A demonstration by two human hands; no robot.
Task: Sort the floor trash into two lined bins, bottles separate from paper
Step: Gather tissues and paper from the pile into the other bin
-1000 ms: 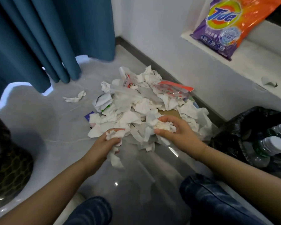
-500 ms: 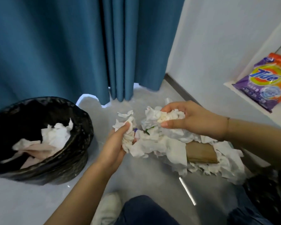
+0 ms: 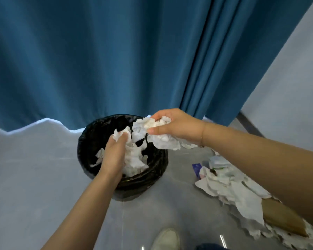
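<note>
A round bin with a black liner [image 3: 90, 134] stands on the grey floor in front of the blue curtain, with white paper lying inside. My left hand [image 3: 114, 156] is over the bin's mouth and grips a wad of crumpled white paper [image 3: 134, 159]. My right hand [image 3: 177, 125] is above the bin's far right rim and holds a second bunch of white paper [image 3: 163, 139] that hangs down from its fingers. The remaining paper pile [image 3: 231, 188] lies on the floor at the right, partly under my right forearm. No bottles are in view.
A blue curtain [image 3: 116, 60] hangs right behind the bin. A brown cardboard piece [image 3: 282, 219] lies in the pile at lower right. My white shoe [image 3: 166, 239] is at the bottom edge. A white wall [image 3: 293, 87] rises at the right.
Both hands lifted handfuls of paper off the pile and carried them left. They now hold the paper over the black-lined bin, and the view has turned toward the curtain.
</note>
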